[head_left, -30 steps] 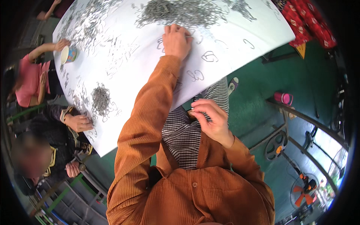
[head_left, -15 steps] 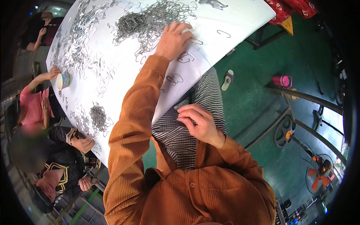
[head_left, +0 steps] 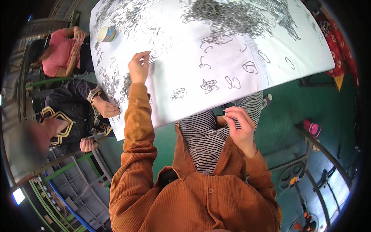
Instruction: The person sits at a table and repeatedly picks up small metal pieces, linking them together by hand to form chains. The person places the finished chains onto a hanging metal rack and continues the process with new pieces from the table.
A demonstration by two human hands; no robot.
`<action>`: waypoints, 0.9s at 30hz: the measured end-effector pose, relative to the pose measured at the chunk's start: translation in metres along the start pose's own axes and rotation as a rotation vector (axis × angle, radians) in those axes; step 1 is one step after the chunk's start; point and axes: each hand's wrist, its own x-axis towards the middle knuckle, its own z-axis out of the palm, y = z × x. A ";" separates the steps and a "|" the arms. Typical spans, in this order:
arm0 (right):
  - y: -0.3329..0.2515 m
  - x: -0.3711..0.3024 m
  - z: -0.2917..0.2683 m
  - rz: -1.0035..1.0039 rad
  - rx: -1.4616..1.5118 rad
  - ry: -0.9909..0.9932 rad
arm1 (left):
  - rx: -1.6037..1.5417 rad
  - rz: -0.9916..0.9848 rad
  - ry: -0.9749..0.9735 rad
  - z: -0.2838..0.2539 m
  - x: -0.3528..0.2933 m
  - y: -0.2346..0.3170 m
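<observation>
My left hand (head_left: pixel 139 67) reaches over the white tabletop (head_left: pixel 174 71), thumb and fingers drawn together beside scattered small grey metal strips (head_left: pixel 160 48). Whatever sits between its fingertips is too small to name. Above my lap, at the near table edge, my right hand (head_left: pixel 242 129) pinches something tiny that I cannot make out. Bent wire hooks lie in a large dark heap (head_left: pixel 228 17) toward the far side. Closer to me are small clusters of hooks (head_left: pixel 209 86), with single loose hooks (head_left: pixel 289 63) to the right.
A paper cup (head_left: pixel 106 34) stands at the table's far left. Along the left side, a co-worker's hand (head_left: pixel 106 108) rests at the table edge; another person in a pink top (head_left: pixel 58 56) sits farther off. Metal frames (head_left: pixel 328 150) and a fan (head_left: pixel 303 224) stand at right.
My left hand has left the hooks by the big heap and moved left to the metal strips. The view has turned, and my right hand stays pinched over my lap.
</observation>
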 end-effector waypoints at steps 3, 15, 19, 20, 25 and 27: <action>-0.003 0.003 0.000 -0.010 -0.030 -0.024 | 0.139 0.101 0.021 0.026 0.011 0.001; -0.017 -0.003 0.016 0.000 -0.074 0.025 | 0.136 0.374 -0.210 0.089 -0.010 0.046; -0.017 -0.005 0.019 0.012 -0.070 0.009 | 0.049 0.234 -0.140 0.044 -0.031 0.056; -0.016 -0.005 0.019 0.017 -0.066 0.004 | 0.015 0.113 -0.143 0.038 -0.032 0.058; -0.015 -0.002 0.017 -0.014 -0.076 -0.005 | -0.005 0.256 -0.096 0.040 -0.038 0.049; -0.014 -0.003 0.016 -0.010 -0.065 -0.003 | 0.056 0.102 -0.140 0.040 -0.043 0.053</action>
